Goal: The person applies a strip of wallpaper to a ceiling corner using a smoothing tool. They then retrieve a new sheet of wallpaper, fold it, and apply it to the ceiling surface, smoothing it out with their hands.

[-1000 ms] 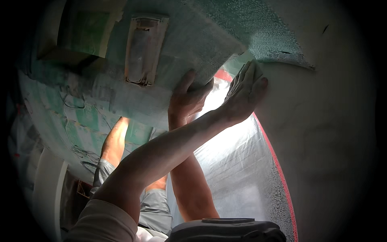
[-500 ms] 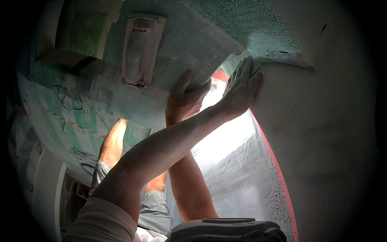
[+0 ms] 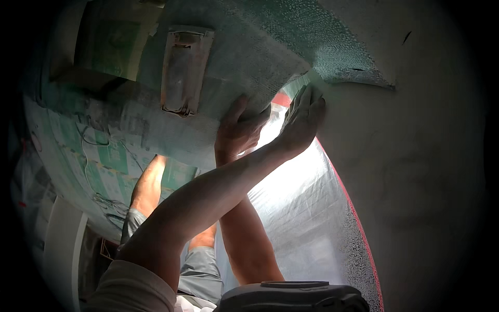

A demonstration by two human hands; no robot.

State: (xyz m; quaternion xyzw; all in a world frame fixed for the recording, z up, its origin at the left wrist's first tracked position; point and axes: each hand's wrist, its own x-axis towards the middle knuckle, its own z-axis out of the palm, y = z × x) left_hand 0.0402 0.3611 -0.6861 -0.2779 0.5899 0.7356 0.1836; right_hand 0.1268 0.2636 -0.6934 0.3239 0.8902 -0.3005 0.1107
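Observation:
My arms are crossed, the left forearm passing over the right. My left hand [image 3: 305, 119] is open, fingers stretched and close together, by the grey wall surface [image 3: 405, 156] and the corner of a greenish mesh-textured sheet [image 3: 343, 62]. My right hand [image 3: 240, 130] rests at the edge of a dusty, covered platform [image 3: 171, 132], its thumb spread apart from the fingers. Part of its palm is in shadow. On the platform, left of that hand, lies a long rectangular frame-like tool [image 3: 187, 70], smeared with dust.
Plastic sheeting [image 3: 312, 223] edged with red tape [image 3: 349, 195] hangs below the wall. Green-and-white sheeting [image 3: 106, 156] with loose cables [image 3: 109, 200] lies at the lower left. A box-like object [image 3: 106, 44] is at the upper left. A grey rounded object [image 3: 291, 297] shows at the bottom.
My left hand has shifted slightly left and down along the wall. The right hand stays nearly in place; the whole view has moved a little.

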